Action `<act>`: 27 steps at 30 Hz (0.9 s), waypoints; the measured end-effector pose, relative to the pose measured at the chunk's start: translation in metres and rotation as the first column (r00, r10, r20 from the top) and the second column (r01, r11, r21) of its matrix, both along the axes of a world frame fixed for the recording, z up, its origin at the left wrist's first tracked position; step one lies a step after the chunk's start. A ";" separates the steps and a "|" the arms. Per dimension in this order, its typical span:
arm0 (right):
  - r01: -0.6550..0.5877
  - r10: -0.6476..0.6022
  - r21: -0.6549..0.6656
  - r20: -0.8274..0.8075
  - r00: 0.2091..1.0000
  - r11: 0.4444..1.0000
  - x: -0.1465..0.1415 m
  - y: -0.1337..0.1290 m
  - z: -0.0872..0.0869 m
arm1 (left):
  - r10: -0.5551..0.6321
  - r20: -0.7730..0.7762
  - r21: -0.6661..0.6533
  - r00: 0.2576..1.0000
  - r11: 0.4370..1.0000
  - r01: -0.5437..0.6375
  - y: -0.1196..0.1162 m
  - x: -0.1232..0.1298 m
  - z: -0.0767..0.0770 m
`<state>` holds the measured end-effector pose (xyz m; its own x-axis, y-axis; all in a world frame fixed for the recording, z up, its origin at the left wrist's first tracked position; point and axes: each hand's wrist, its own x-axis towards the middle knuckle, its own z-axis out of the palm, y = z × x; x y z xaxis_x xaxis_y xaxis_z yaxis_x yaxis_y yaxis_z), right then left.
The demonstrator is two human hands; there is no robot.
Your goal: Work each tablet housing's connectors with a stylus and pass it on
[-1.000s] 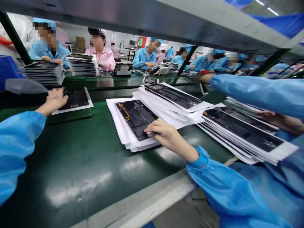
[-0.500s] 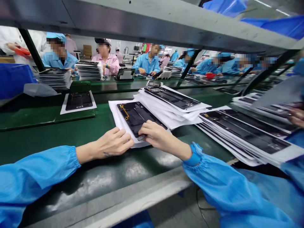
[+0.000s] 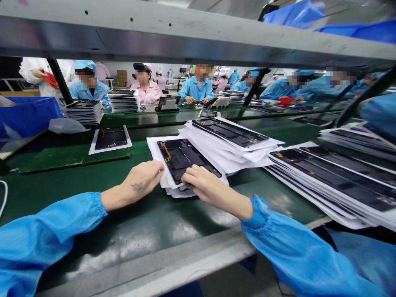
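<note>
The right hand (image 3: 206, 184) pinches a small grey piece (image 3: 185, 187) at the near edge of a black panel (image 3: 182, 159), which lies on white sheets (image 3: 155, 151); the left hand (image 3: 144, 178), fingers bunched, adjoins them, its grip indeterminable.

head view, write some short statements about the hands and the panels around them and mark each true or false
1. The right hand holds a small grey item at the near end of a black panel. True.
2. The left hand rests on top of the tall stack at the right. False: the left hand is by the left edge of the white sheets under that panel.
3. An orange strip shows on that panel. True.
4. The person's sleeves are pink. False: the sleeves are blue.
5. Another panel lies beyond the left hand. True.
</note>
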<state>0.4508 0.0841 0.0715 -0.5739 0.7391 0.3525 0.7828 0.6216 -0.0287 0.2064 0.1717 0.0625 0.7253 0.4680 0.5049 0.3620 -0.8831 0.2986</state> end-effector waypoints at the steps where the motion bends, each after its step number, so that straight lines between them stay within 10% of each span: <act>1: -0.009 0.009 0.001 -0.015 1.000 1.000 0.000 0.002 0.000 | 0.033 0.017 -0.116 0.999 0.993 -0.031 0.003 -0.004 0.003; 7: 0.006 0.013 0.095 -0.200 0.980 0.995 0.001 0.018 0.015 | 0.010 0.050 -0.700 0.999 0.714 0.028 0.027 0.009 0.023; 13: 0.037 0.030 0.166 -0.384 0.923 0.985 -0.022 0.007 0.018 | 0.179 0.239 -0.841 0.954 0.529 0.111 0.020 0.044 0.041; 20: 0.080 -0.029 0.051 -0.641 0.767 0.996 -0.067 -0.097 0.005 | 0.380 0.213 -0.907 0.900 0.420 0.038 -0.072 -0.100 0.030; 25: -0.199 0.054 -0.083 -0.799 0.598 0.977 -0.135 -0.109 -0.032 | 0.514 0.035 -0.973 0.857 0.215 -0.089 -0.111 -0.153 -0.013; 27: -0.242 0.040 -0.136 -0.795 0.606 0.961 -0.164 -0.105 -0.044 | 0.444 -0.011 -0.970 0.896 0.214 -0.118 -0.110 -0.163 -0.024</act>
<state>0.2865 -0.0213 0.0274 -0.2594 0.7837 0.5644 0.3021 0.6210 -0.7233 0.0436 0.0621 0.0383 0.3782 0.8616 -0.3385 0.3003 0.2317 0.9253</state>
